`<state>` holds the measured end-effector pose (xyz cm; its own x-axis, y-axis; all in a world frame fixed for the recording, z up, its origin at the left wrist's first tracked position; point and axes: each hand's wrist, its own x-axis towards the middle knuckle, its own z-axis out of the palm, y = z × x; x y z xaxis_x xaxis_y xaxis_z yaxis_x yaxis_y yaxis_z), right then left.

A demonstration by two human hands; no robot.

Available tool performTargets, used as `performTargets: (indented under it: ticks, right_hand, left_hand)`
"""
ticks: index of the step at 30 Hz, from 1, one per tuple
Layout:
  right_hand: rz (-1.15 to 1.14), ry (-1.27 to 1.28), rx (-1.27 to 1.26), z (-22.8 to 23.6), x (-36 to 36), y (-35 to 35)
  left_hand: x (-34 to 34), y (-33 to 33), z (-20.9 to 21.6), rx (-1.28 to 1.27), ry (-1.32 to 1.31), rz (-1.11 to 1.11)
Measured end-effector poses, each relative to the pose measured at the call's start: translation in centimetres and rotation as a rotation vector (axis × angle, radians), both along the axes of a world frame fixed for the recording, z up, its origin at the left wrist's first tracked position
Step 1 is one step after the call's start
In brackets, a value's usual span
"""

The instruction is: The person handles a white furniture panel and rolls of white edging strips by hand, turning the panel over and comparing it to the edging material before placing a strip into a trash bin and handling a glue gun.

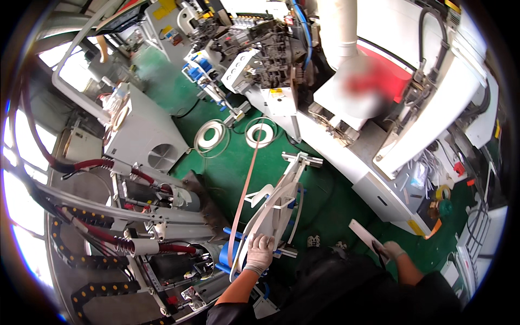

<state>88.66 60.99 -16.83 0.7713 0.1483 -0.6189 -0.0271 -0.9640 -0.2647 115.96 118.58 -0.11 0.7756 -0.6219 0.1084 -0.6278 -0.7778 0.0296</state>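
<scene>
Your left hand (260,252), in a pale glove, lies back-up on the near end of the white reel stand (279,211), with the fingers bent over the edge of its curved side; the thumb is hidden, so you cannot tell whether the fingers close fully around that edge. The stand is located in front of you, slightly left of your body, and extends away over the green floor (216,176) to a metal crossbar (302,158) at its far end. A blue hub (229,255) is positioned just left of your left hand. A tan band (248,181) runs from the hub area, along the left side of the stand, to the right-hand white ring (269,135) of two on the floor; the left-hand white ring (201,140) lies near it. Your right hand (392,249), also gloved, is well apart from the stand, at your right side. Its fingers are curled around the near end of a white flat piece (363,233), which points forward and left; a dark part (377,247) shows beside the fingers, too small to identify. A grey cabinet (387,199) stands ahead of your right hand.
</scene>
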Motion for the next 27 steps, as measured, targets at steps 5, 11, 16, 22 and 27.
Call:
performTargets:
  ticks: [5,11,16,22,27]
  right_hand:
    - [-0.144,0.147,-0.099,3.6,9.0,3.6]
    - [-0.468,0.171,0.032,13.2,10.6,9.9]
    - [-0.613,0.108,0.087,20.0,4.6,13.9]
    - [-1.045,0.082,0.157,23.5,-7.9,17.2]
    - [-1.317,-0.075,-0.055,13.5,-22.0,23.2]
  left_hand:
    - [0.9,-0.1,0.8,-0.065,-0.002,0.053]
    - [1.1,-5.4,5.7,-0.12,0.156,0.217]
    - [1.8,-13.0,6.2,-0.399,0.309,-0.153]
    - [-0.7,-25.0,7.1,0.186,0.794,-0.863]
    - [-9.0,-36.5,16.6,-0.019,1.354,-1.102]
